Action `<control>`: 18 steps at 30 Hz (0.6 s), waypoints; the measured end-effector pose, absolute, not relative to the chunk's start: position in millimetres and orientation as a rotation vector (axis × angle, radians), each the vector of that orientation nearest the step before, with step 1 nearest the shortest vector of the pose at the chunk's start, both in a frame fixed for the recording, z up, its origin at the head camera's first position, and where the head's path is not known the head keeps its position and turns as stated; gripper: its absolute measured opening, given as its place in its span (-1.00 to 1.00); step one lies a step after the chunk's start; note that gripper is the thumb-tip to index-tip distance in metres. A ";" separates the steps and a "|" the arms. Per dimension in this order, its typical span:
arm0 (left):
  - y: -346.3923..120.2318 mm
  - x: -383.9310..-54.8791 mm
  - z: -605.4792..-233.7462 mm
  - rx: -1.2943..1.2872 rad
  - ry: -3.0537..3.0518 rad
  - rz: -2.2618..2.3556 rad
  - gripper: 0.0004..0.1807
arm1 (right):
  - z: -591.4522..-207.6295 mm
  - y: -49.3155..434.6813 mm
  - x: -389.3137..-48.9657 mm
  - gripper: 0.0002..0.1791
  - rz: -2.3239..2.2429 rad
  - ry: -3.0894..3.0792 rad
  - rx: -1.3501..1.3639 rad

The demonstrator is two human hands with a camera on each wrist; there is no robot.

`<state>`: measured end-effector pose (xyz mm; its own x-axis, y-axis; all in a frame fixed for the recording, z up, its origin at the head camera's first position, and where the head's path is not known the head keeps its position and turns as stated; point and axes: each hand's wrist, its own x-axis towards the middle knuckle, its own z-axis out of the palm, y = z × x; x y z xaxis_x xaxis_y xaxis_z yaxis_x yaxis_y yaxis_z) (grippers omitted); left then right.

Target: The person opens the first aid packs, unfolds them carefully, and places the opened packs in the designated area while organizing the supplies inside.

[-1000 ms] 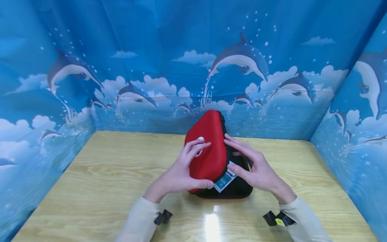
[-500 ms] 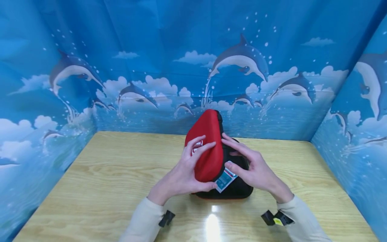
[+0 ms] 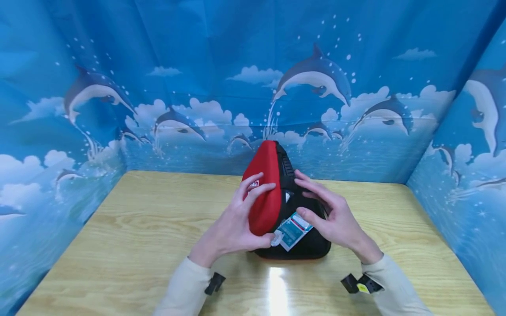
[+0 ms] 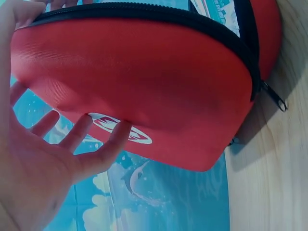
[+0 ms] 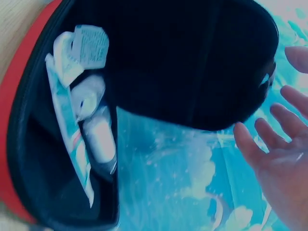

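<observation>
A red zip case [image 3: 262, 197] with a black lining stands partly open on the table, its lid tilted to the left. An oval white logo [image 4: 120, 127] marks the lid. My left hand [image 3: 233, 228] holds that lid, fingers spread over the red shell and thumb at its zippered rim. Beside the opening my right hand [image 3: 341, 219] has loosely bent fingers around nothing, fingertips close to the black edge. Inside lie a teal and white packet [image 3: 293, 235], a small printed sachet [image 5: 91, 46] and a white roll in clear wrap [image 5: 100, 138].
The case rests on a wooden table [image 3: 158, 219]. A blue dolphin-print curtain [image 3: 221, 57] hangs behind the table and along its sides. From the case's corner dangles a black zipper pull [image 4: 275, 96].
The lid has swung farther left, so more of the black lining and the packets shows. My left hand moves with it; my right hand stays by the opening.
</observation>
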<state>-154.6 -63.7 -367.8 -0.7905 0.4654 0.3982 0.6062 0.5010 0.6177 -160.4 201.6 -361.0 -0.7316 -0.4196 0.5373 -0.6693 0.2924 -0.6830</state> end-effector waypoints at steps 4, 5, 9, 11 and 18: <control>-72.6 -154.2 -367.3 -0.897 -2.552 -1.245 0.24 | -371.0 216.8 -164.2 -0.30 1.378 -2.281 0.928; -75.1 -154.2 -367.4 -0.894 -2.547 -1.268 0.24 | -374.4 221.2 -165.1 -0.30 1.359 -2.303 0.903; -86.1 -154.5 -368.1 -0.880 -2.505 -1.338 0.22 | -388.7 237.6 -167.2 -0.35 1.199 -2.492 0.782; -92.0 -154.5 -368.8 -0.873 -2.477 -1.358 0.22 | -395.7 244.8 -167.1 -0.39 1.131 -2.606 0.741; -108.7 -153.7 -372.7 -0.847 -2.395 -1.458 0.18 | -419.6 262.1 -166.5 -0.37 0.956 -2.835 0.775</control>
<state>-153.7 -108.7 -372.7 -0.8122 0.3625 0.4571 0.5725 0.3445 0.7440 -166.5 262.1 -419.6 -0.8731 -0.4440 0.2014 -0.4753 0.6831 -0.5545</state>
